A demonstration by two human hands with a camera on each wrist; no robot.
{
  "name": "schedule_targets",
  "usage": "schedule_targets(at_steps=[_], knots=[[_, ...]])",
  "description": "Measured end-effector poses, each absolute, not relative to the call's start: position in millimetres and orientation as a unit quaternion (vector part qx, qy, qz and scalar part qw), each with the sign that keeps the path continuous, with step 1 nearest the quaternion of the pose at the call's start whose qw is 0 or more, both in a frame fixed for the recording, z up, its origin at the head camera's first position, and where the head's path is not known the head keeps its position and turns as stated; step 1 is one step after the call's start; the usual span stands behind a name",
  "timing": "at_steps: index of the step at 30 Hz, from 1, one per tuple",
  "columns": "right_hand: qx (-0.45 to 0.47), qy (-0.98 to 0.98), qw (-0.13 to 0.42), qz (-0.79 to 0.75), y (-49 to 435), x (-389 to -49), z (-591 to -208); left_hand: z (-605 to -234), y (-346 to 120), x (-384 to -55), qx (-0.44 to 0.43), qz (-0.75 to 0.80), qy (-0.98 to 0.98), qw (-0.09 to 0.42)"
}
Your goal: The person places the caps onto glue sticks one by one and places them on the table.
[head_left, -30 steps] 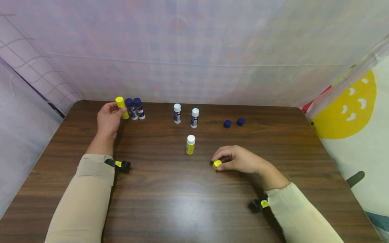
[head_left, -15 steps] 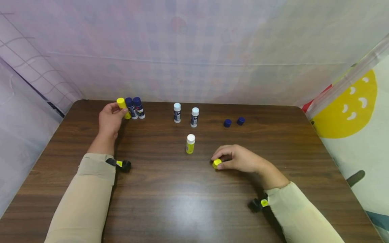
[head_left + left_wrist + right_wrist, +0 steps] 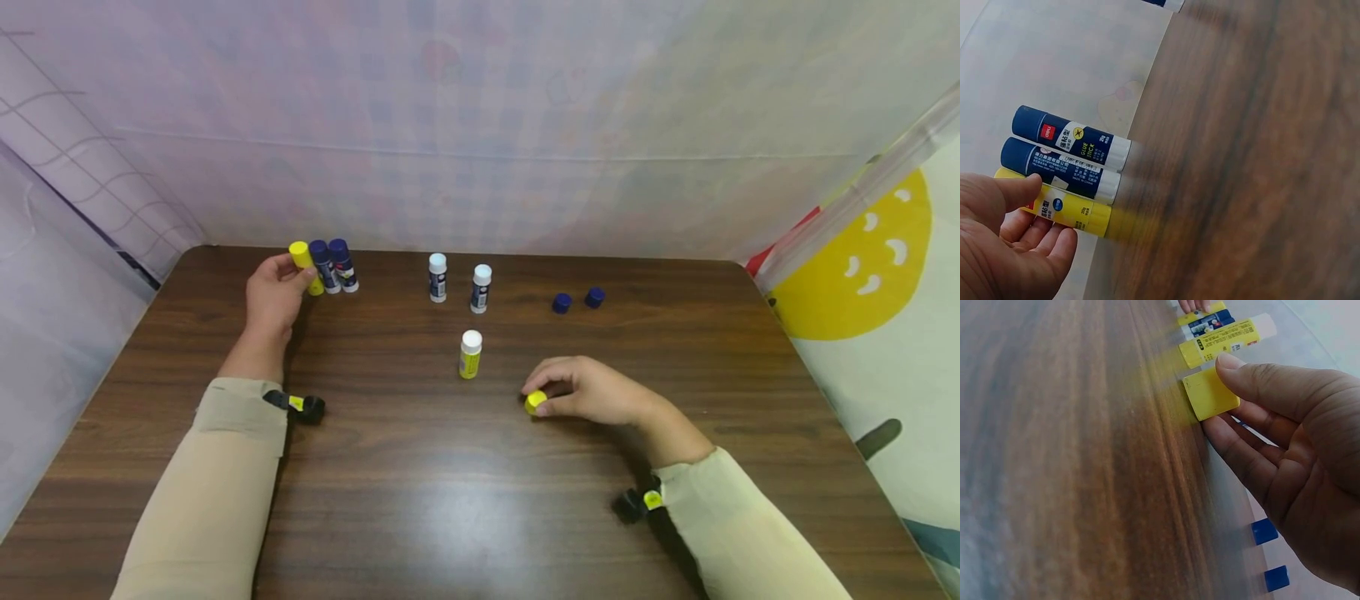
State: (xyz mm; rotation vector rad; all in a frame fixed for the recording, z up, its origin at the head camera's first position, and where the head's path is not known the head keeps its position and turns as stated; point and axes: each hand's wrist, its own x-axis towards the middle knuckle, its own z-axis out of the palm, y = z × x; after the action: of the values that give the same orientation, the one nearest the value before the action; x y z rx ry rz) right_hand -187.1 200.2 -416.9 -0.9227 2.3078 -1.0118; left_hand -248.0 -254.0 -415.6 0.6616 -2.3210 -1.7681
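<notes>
Head view, with both wrist views for detail: the thumb and fingers of the left hand [image 3: 276, 293] grasp a yellow-capped glue stick [image 3: 1079, 211], the thumb lying over its label and the fingers curled behind. The fingers of the right hand [image 3: 596, 394] pinch a loose yellow cap [image 3: 536, 402], thumb on one side and fingertips on the other.

Close along the right side of the held stick stand two upright blue-capped glue sticks, an inner one [image 3: 325, 267] and an outer one [image 3: 343, 265]; their labels show in the left wrist view, one reading "GLUE STICK". Between the hands, and nearer the right, stands a yellow white-topped glue stick [image 3: 470, 357], upright and apart from its neighbours. Behind it are two blue white-topped glue sticks, a left one [image 3: 437, 278] and a right one [image 3: 481, 289], also upright and separate. Beyond the right hand, toward the back edge, two loose blue caps, a nearer one [image 3: 562, 303] and a farther one [image 3: 595, 297], sit near each other.

All rest on a brown wood-grained table [image 3: 390, 483]. Beige sleeves [image 3: 202, 492] cover the forearms; a pale patterned cloth [image 3: 480, 100] hangs behind.
</notes>
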Motion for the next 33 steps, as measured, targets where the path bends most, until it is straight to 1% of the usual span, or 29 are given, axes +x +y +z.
schedule_targets(at_steps=[14,33], knots=[[-0.335,0.84,0.223,-0.364,201,-187,-416,-411,-253,-247,0.221,-0.604,-0.762,0.079],[-0.342,0.848,0.188,-0.358,201,-186,-415,-397,-249,-244,0.213,-0.6,-0.759,0.135]])
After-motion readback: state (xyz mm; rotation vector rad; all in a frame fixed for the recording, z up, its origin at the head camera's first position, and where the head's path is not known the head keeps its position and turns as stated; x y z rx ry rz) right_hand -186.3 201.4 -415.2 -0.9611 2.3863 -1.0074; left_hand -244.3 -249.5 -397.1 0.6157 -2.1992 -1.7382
